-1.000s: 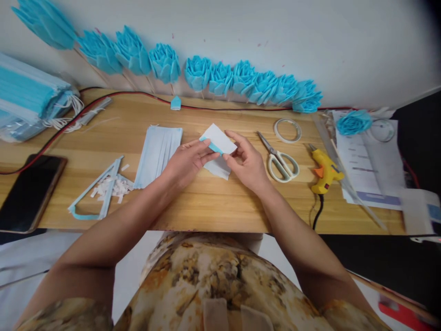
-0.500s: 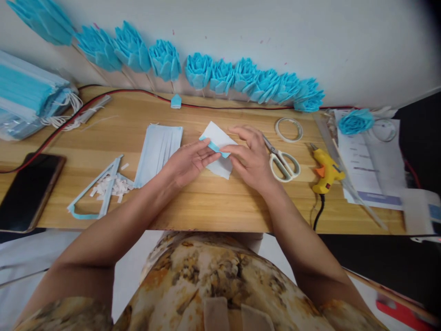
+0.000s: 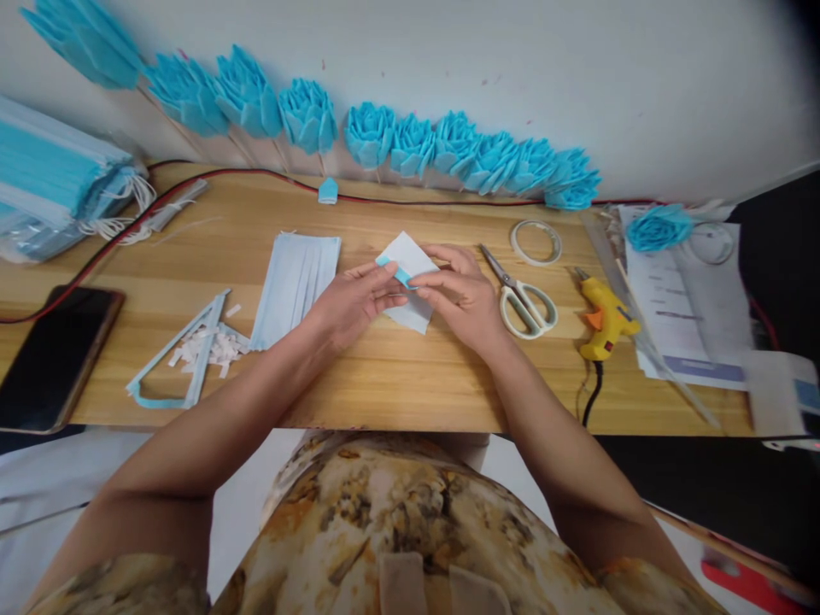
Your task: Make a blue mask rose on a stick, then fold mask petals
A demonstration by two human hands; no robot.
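Between my hands is a piece of white mask fabric (image 3: 412, 251) with a blue edge folded over. My left hand (image 3: 355, 297) pinches the left end of the blue fold, thumb on top. My right hand (image 3: 465, 290) grips the other end between thumb and fingers. Under them a second pale piece of fabric (image 3: 410, 314) lies on the table, partly covered. Left of my hands lies a flat pale-blue face mask (image 3: 295, 278). Scissors with white handles (image 3: 526, 306) rest just right of my right hand, blades slightly apart.
Blue fabric flowers (image 3: 370, 135) on sticks line the wall. A yellow glue gun (image 3: 606, 318), a tape roll (image 3: 536, 243) and papers (image 3: 688, 307) lie right. At left are a mask stack (image 3: 55, 175), a phone (image 3: 55, 359), white scraps (image 3: 208, 346) and a red-black cable (image 3: 224, 171).
The held fabric has shifted slightly right, and its blue fold now lies flatter under my left thumb. Both hands keep their grip; the things around have not moved.
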